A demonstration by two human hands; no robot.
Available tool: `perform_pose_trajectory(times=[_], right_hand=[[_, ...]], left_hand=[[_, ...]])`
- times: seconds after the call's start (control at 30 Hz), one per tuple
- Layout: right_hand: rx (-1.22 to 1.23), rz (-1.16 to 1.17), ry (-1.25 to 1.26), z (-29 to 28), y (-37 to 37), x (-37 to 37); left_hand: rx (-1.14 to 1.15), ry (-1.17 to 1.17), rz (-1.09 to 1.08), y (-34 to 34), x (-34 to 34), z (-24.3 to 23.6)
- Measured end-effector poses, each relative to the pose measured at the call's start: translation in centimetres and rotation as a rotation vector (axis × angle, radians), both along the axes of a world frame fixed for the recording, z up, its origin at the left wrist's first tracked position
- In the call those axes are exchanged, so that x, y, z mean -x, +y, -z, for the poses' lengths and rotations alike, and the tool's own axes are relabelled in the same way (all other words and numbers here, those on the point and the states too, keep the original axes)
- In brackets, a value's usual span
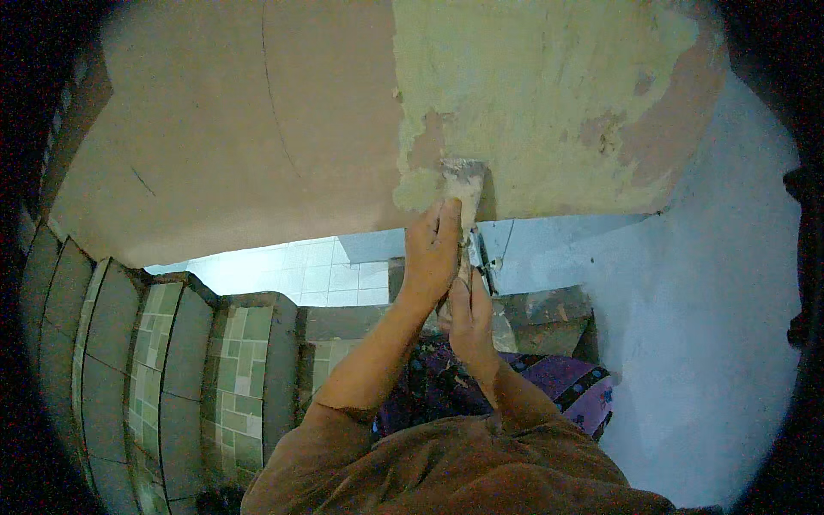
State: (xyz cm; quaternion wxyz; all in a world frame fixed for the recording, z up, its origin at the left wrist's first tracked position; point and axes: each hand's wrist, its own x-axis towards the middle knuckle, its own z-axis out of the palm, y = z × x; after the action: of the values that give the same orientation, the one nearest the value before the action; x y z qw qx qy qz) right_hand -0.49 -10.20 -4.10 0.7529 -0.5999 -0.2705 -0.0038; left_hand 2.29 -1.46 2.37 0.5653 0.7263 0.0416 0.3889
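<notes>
Head view: left hand and right hand both clench a putty knife, its blade pressed to the yellow-green plastered wall above them. Uneven pressure could gouge the coat.

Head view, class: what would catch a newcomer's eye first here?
Both hands grip a putty knife at centre: the left hand higher, the right hand below on the handle. Its blade presses a yellowish plaster patch on the brown surface above. Green tiled steps lie lower left.
</notes>
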Motion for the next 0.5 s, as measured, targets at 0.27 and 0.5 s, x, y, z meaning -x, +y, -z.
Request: perform_pose_trajectory(times=[0.27, 0.5], right_hand=[[0.049, -0.074, 0.203, -0.1, -0.2, -0.4], [-0.022, -0.07, 0.078, -1.0, 0.3, -0.4]], left_hand=[[-0.021, 0.109, 0.028, 0.5, 0.1, -0.6], [0.027, 0.051, 0.049, 0.8, -0.4, -1.3]])
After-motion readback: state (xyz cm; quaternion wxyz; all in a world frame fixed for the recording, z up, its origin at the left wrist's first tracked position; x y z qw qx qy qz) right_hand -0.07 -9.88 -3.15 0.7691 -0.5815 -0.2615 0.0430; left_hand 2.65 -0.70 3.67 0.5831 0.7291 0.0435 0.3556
